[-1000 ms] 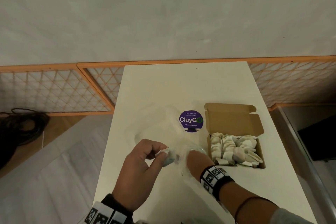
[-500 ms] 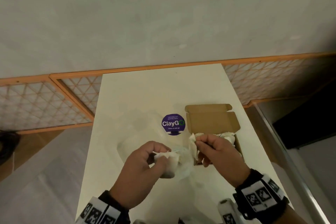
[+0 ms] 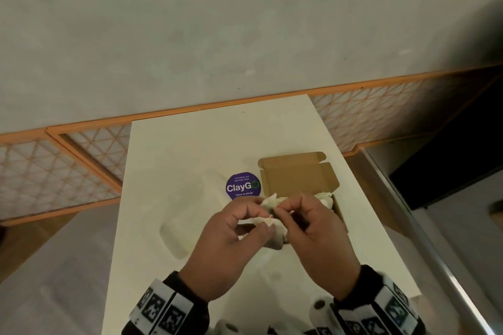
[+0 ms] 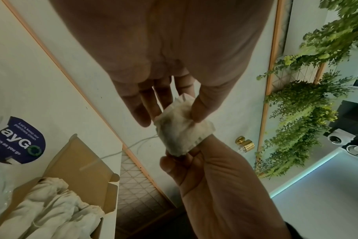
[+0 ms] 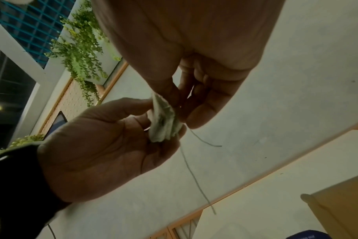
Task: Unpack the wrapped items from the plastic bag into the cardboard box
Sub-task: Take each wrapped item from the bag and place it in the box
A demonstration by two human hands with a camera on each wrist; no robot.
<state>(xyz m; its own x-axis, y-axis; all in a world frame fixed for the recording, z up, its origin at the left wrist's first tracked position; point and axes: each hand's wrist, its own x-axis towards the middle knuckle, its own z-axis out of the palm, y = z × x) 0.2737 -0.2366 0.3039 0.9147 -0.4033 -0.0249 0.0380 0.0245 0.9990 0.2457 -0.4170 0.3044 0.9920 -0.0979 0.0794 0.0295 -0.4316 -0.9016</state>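
Observation:
Both hands hold a white wrapped item point(image 3: 273, 231) in the air just in front of the cardboard box point(image 3: 298, 175). My left hand point(image 3: 262, 216) pinches its upper part between thumb and fingers point(image 4: 198, 111). My right hand point(image 3: 283, 209) pinches the other end point(image 4: 180, 155). A thin string point(image 5: 194, 174) hangs from the item point(image 5: 164, 119). The box stands open with its lid up and holds several white wrapped items point(image 4: 57, 205). The clear plastic bag point(image 3: 187, 215) lies flat on the table to the left of the hands.
A round purple ClayGo sticker point(image 3: 243, 187) lies between the bag and the box. The white table point(image 3: 217, 139) is narrow, with an orange lattice rail point(image 3: 68, 171) behind it and floor on both sides. A dark panel point(image 3: 449, 166) stands at the right.
My right hand has left the bag and come over to the left hand. Both now pinch the same wrapped item, held closer to the box.

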